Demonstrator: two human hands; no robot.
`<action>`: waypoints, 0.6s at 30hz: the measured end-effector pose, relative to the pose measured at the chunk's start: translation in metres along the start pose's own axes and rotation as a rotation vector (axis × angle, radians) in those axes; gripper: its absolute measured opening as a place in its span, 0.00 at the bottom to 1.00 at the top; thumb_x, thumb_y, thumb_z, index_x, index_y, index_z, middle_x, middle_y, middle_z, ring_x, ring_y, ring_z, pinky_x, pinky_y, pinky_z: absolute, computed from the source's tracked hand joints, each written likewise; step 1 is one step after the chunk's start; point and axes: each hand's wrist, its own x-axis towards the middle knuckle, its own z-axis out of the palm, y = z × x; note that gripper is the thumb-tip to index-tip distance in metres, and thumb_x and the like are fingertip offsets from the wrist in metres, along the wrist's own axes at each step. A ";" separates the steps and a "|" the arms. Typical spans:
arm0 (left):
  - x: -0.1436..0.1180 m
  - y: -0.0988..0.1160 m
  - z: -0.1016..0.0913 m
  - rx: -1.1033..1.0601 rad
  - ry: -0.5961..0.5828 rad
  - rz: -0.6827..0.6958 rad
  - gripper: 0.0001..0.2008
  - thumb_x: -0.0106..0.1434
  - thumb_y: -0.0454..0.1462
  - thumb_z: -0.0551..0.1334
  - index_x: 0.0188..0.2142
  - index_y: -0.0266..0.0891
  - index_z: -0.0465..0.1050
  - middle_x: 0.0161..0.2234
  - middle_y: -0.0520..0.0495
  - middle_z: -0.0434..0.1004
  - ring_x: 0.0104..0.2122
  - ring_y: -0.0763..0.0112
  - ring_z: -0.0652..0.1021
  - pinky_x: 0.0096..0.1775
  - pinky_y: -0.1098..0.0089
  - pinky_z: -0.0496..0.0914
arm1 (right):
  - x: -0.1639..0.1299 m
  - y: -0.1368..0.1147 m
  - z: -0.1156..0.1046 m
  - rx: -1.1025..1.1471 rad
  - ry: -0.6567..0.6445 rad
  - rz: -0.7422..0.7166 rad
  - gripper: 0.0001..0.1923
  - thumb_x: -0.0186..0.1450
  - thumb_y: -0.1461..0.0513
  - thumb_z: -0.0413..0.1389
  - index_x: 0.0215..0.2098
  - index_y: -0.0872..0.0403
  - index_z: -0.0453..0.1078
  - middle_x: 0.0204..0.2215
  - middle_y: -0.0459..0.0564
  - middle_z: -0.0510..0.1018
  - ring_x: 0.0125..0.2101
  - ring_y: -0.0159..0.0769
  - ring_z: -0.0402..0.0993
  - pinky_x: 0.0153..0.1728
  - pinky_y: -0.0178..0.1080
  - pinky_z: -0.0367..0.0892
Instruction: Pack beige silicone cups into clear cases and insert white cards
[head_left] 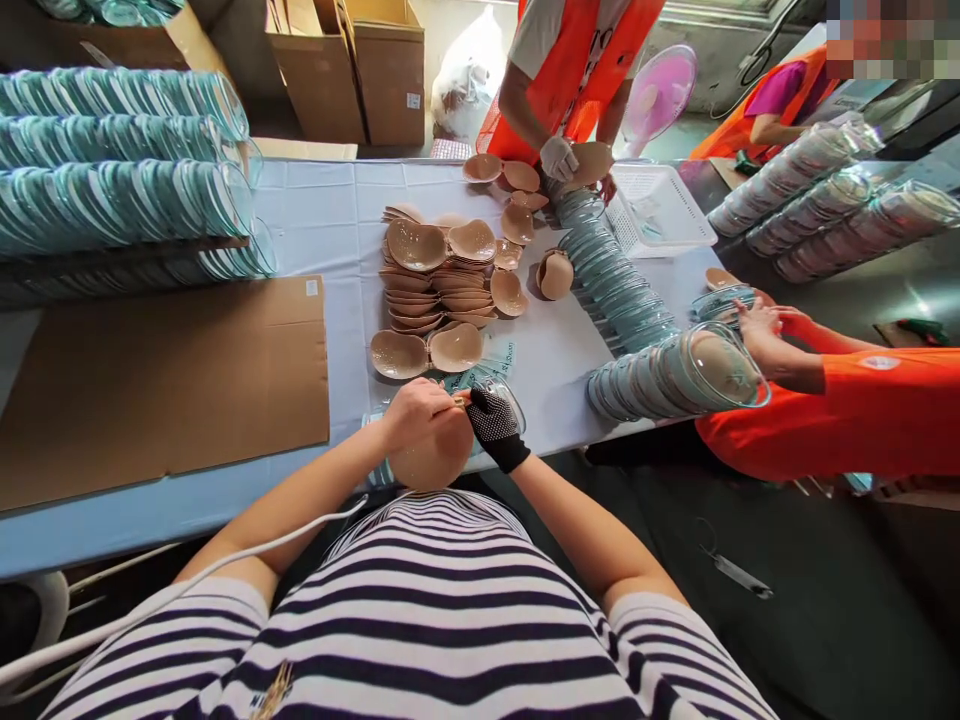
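Close in front of me at the table's near edge is a beige adhesive bra (433,455), one rounded cup turned outward. My bare left hand (420,412) is closed on it with a finger pinch at the middle clasp. My right hand (491,420), in a black dotted glove, closes on the clasp from the other side. A clear plastic case (510,400) shows partly behind the glove. Just beyond my hands lie an opened pair of bra cups (457,348) and a fan of printed teal cards (491,360).
Stacked beige cups (427,290) fill the table's middle. A flat cardboard sheet (187,380) and rows of clear cases (120,205) are at left. Nested cases (667,375) stand at right near a co-worker's hands (761,330). Another person (570,80) works across the table beside a white basket (660,210).
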 end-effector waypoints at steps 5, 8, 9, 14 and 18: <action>0.004 0.007 0.006 -0.324 -0.044 -0.143 0.15 0.56 0.47 0.65 0.29 0.36 0.79 0.30 0.45 0.77 0.37 0.62 0.73 0.42 0.66 0.64 | 0.000 -0.010 -0.014 -0.321 0.087 -0.114 0.13 0.66 0.62 0.50 0.38 0.52 0.77 0.37 0.52 0.81 0.40 0.39 0.76 0.44 0.39 0.69; 0.003 0.012 0.011 -0.451 -0.026 -0.178 0.14 0.55 0.46 0.66 0.30 0.36 0.80 0.31 0.45 0.78 0.39 0.62 0.74 0.44 0.67 0.65 | -0.001 -0.013 -0.015 -0.403 0.055 -0.143 0.11 0.65 0.63 0.51 0.37 0.52 0.77 0.36 0.53 0.81 0.39 0.39 0.76 0.44 0.38 0.69; 0.002 0.012 0.012 -0.452 -0.011 -0.184 0.14 0.54 0.45 0.66 0.30 0.36 0.80 0.31 0.46 0.78 0.38 0.63 0.74 0.44 0.67 0.65 | -0.001 -0.012 -0.014 -0.398 0.039 -0.130 0.11 0.65 0.63 0.51 0.36 0.52 0.76 0.35 0.53 0.81 0.39 0.39 0.76 0.43 0.38 0.69; 0.008 0.001 0.002 -0.292 0.115 -0.181 0.13 0.54 0.44 0.67 0.31 0.36 0.80 0.31 0.45 0.80 0.33 0.66 0.74 0.37 0.69 0.65 | 0.008 -0.005 -0.019 -0.237 0.164 0.071 0.14 0.67 0.61 0.47 0.37 0.53 0.75 0.36 0.53 0.81 0.38 0.40 0.76 0.43 0.41 0.70; 0.020 -0.017 -0.012 -0.322 0.105 -0.307 0.13 0.51 0.44 0.70 0.30 0.35 0.80 0.27 0.47 0.79 0.29 0.67 0.74 0.32 0.71 0.64 | 0.013 -0.018 -0.035 -0.193 0.272 -0.064 0.16 0.68 0.60 0.44 0.42 0.52 0.74 0.42 0.54 0.80 0.45 0.43 0.75 0.54 0.49 0.66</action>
